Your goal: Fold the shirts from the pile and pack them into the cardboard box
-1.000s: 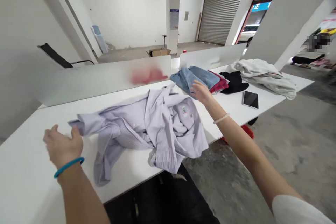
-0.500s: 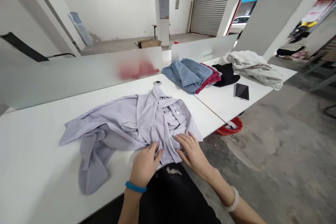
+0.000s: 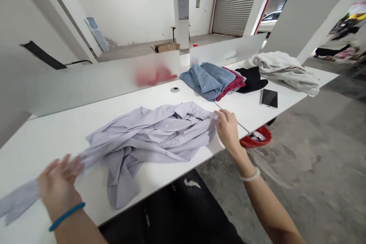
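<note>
A lavender-grey, finely striped button-up shirt (image 3: pixel 160 131) lies rumpled across the white table (image 3: pixel 54 129). At the lower left, my left hand (image 3: pixel 60 183), blurred by motion and wearing a blue band, is closed around one sleeve. That sleeve stretches from the shirt's body to the hand, and its end trails past it to the left edge of view. My right hand (image 3: pixel 228 127), with a pale beaded bracelet, pinches the shirt's right end between thumb and fingers. Another part of the shirt, bunched and folded, hangs toward the table's front edge.
Folded blue and red garments (image 3: pixel 210 80), a black cloth item (image 3: pixel 251 80) and a whitish garment (image 3: pixel 286 70) lie at the back right. A dark-screened tablet (image 3: pixel 269 98) rests nearby. Below the edge stands a red basket (image 3: pixel 259 141). A frosted divider (image 3: pixel 111 80) runs behind the table.
My left hand has swung far left with the sleeve, stretching it out. My right hand has moved right and up to the shirt's end. The shirt lies more spread out sideways.
</note>
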The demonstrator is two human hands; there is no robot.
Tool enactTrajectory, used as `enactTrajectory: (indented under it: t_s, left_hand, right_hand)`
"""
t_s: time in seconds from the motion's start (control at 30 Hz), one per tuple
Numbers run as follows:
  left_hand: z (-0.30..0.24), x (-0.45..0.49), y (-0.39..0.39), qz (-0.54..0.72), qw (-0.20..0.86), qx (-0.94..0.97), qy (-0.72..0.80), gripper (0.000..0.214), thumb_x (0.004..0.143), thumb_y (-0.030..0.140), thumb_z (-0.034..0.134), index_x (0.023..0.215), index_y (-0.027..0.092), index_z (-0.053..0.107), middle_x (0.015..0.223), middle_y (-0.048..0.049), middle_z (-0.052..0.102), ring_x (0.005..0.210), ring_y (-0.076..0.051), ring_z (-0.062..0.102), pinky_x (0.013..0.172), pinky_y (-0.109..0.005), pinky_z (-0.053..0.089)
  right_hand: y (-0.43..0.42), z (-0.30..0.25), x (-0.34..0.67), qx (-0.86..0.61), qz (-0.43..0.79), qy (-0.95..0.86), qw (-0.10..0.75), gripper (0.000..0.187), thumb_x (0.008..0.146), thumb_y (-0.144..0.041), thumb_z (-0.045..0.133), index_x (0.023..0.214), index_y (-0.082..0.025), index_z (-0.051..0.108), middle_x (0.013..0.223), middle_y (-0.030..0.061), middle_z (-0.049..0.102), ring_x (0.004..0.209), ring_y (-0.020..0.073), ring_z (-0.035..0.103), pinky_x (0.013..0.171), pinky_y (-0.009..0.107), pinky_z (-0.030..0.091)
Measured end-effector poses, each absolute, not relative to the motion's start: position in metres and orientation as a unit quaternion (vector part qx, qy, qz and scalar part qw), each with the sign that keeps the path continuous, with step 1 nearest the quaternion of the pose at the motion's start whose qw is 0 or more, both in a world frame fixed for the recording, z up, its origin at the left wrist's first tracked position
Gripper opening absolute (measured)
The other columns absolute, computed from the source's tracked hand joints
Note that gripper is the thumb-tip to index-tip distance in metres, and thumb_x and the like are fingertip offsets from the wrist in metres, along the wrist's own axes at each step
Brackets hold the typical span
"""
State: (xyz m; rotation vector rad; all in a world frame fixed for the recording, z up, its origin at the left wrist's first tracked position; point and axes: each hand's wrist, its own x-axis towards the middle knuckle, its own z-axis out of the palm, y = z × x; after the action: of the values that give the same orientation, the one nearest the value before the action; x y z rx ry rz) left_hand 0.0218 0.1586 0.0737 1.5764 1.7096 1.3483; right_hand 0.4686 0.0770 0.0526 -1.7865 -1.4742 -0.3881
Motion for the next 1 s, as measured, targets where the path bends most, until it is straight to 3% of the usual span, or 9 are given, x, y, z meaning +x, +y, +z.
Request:
enactTrajectory:
  t_s: [0.1, 0.17, 0.27, 0.33, 0.4, 0.53, 0.73, 0.9, 1.0]
  left_hand:
    - [0.04, 0.047, 0.152, 0.389, 0.245, 0.589, 0.665, 0.053, 0.079, 0.053, 0.048, 0.118, 0.016, 0.048, 0.115, -0.0127, 0.062, 0.112, -0.031, 0.056, 0.098, -0.055, 0.042]
    - [0.021, 0.064, 0.145, 0.255, 0.174, 0.695, 0.65, 0.052, 0.082, 0.047, 0.045, 0.12, 0.012, 0.052, 0.13, -0.0188, 0.054, 0.125, -0.034, 0.044, 0.104, -0.058, 0.033]
    - [0.006, 0.081, 0.132, 0.174, 0.046, 0.765, 0.619, 0.045, 0.088, 0.032, 0.035, 0.121, 0.01, 0.056, 0.139, -0.0205, 0.045, 0.136, -0.035, 0.029, 0.106, -0.06, 0.025]
    - [0.005, 0.087, 0.12, 0.154, 0.029, 0.804, 0.574, 0.041, 0.089, 0.028, 0.033, 0.114, 0.013, 0.062, 0.132, -0.0176, 0.053, 0.132, -0.033, 0.036, 0.106, -0.056, 0.029]
    - [0.01, 0.092, 0.106, 0.147, 0.048, 0.834, 0.529, 0.039, 0.09, 0.031, 0.035, 0.109, 0.016, 0.066, 0.124, -0.0142, 0.061, 0.123, -0.03, 0.047, 0.104, -0.05, 0.036]
    - [0.035, 0.115, 0.068, 0.137, 0.166, 0.862, 0.458, 0.037, 0.093, 0.038, 0.037, 0.107, 0.023, 0.068, 0.116, -0.0053, 0.066, 0.112, -0.022, 0.055, 0.098, -0.041, 0.044]
    - [0.07, 0.138, 0.055, 0.138, 0.316, 0.859, 0.379, 0.035, 0.093, 0.039, 0.038, 0.112, 0.026, 0.065, 0.114, -0.0024, 0.067, 0.106, -0.016, 0.06, 0.094, -0.03, 0.047]
    - [0.057, 0.122, 0.109, 0.211, 0.099, 0.834, 0.501, 0.042, 0.093, 0.038, 0.034, 0.117, 0.017, 0.061, 0.123, -0.0115, 0.061, 0.121, -0.026, 0.049, 0.105, -0.046, 0.035]
    - [0.035, 0.102, 0.125, 0.14, 0.023, 0.809, 0.571, 0.046, 0.091, 0.036, 0.035, 0.127, 0.015, 0.055, 0.141, -0.0148, 0.045, 0.135, -0.033, 0.032, 0.108, -0.059, 0.023]
  right_hand:
    - [0.063, 0.05, 0.411, -0.586, -0.055, -0.709, 0.389, 0.038, 0.089, -0.01, 0.036, 0.118, -0.02, 0.058, 0.106, 0.0122, 0.062, 0.102, 0.0243, 0.054, 0.088, 0.043, 0.045]
    - [0.054, 0.043, 0.369, -0.517, 0.025, -0.778, 0.355, 0.038, 0.09, -0.01, 0.037, 0.121, -0.02, 0.056, 0.105, 0.0107, 0.063, 0.099, 0.0215, 0.056, 0.084, 0.037, 0.049]
    - [0.054, 0.03, 0.323, -0.52, 0.05, -0.799, 0.297, 0.037, 0.092, -0.017, 0.043, 0.128, -0.015, 0.05, 0.125, 0.0171, 0.055, 0.111, 0.0256, 0.052, 0.087, 0.041, 0.049]
    - [0.063, 0.024, 0.307, -0.55, 0.036, -0.791, 0.266, 0.045, 0.091, -0.02, 0.047, 0.135, -0.012, 0.043, 0.137, 0.0214, 0.045, 0.121, 0.0304, 0.045, 0.091, 0.046, 0.046]
    - [0.078, 0.02, 0.303, -0.562, 0.034, -0.789, 0.246, 0.05, 0.09, -0.018, 0.046, 0.14, -0.014, 0.037, 0.141, 0.0208, 0.041, 0.127, 0.0315, 0.04, 0.096, 0.049, 0.042]
    - [0.104, 0.017, 0.323, -0.566, 0.066, -0.789, 0.232, 0.042, 0.093, -0.015, 0.042, 0.134, -0.021, 0.045, 0.132, 0.0115, 0.054, 0.124, 0.0271, 0.043, 0.101, 0.051, 0.035]
    - [0.103, 0.034, 0.353, -0.618, 0.071, -0.739, 0.258, 0.032, 0.087, -0.006, 0.044, 0.116, -0.014, 0.056, 0.113, 0.0141, 0.063, 0.11, 0.0252, 0.051, 0.097, 0.047, 0.036]
    - [0.099, 0.046, 0.319, -0.529, 0.059, -0.799, 0.28, 0.041, 0.085, -0.007, 0.046, 0.124, -0.015, 0.05, 0.131, 0.0133, 0.052, 0.12, 0.0231, 0.045, 0.095, 0.039, 0.038]
    - [0.108, 0.037, 0.297, -0.558, 0.051, -0.798, 0.223, 0.036, 0.089, -0.016, 0.047, 0.125, -0.013, 0.05, 0.116, 0.0156, 0.06, 0.107, 0.0246, 0.054, 0.087, 0.038, 0.041]
